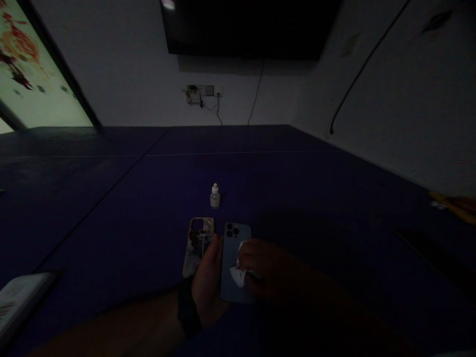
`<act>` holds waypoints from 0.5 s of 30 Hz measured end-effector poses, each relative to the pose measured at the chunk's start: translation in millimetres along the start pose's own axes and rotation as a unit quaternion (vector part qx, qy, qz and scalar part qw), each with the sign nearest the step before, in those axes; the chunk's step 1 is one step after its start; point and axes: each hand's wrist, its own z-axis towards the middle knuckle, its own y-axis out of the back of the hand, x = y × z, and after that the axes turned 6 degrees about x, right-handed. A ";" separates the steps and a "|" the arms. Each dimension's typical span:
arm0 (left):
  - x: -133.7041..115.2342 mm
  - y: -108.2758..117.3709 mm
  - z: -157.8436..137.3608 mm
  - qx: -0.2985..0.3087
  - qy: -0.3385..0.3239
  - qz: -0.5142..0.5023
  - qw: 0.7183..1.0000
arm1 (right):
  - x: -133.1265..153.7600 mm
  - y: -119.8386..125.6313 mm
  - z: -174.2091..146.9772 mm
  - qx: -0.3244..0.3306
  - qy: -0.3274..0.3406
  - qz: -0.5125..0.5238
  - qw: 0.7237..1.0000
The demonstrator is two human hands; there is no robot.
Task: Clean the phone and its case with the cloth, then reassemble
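Note:
A blue-grey smartphone [229,263] lies back side up, its camera lenses at the far end. My left hand [208,282], with a dark band on the wrist, is closed along the phone's left edge. Pressed on the phone's back is a crumpled white tissue [238,275], pinched in the fingers of my right hand [260,263]. Left of the phone, partly covered by my left hand, a patterned phone case [197,248] rests on the table. Beyond both stands a small white-capped dropper bottle [214,197], upright.
The dark blue table [148,198] reaches to the wall. A white box-like object [22,297] sits at the left edge. On the right are a dark flat object [427,253] and a yellow-orange item [457,206]. A television [245,29] hangs above wall sockets [206,90].

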 end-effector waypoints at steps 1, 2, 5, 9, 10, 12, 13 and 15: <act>0.1 -1.0 -0.3 0.004 0.002 0.006 1.000 | 0.2 1.1 -1.6 0.014 0.003 0.004 1.000; 0.3 -1.6 0.0 0.007 0.003 0.006 1.000 | 1.3 1.2 -2.3 0.032 0.017 0.010 0.999; 1.4 -0.6 3.4 0.010 -0.002 -0.011 1.000 | 6.9 -3.1 1.5 0.073 0.094 0.023 0.993; 2.1 2.6 4.5 0.006 -0.012 -0.028 1.000 | 6.8 -6.0 6.3 0.026 0.063 0.010 0.998; 1.9 2.7 3.6 0.003 -0.012 -0.029 0.999 | 5.2 -4.7 5.2 0.011 0.037 0.010 0.999; 1.2 1.9 1.8 -0.001 -0.010 -0.022 1.000 | 2.4 -1.3 1.6 0.001 -0.001 0.015 1.000; 0.8 1.2 1.3 0.000 -0.008 -0.017 1.000 | 1.8 0.0 -0.1 0.009 -0.007 0.017 1.000; 0.3 0.0 1.9 0.006 -0.005 -0.017 1.000 | 2.5 0.2 -1.2 0.041 0.020 0.019 0.999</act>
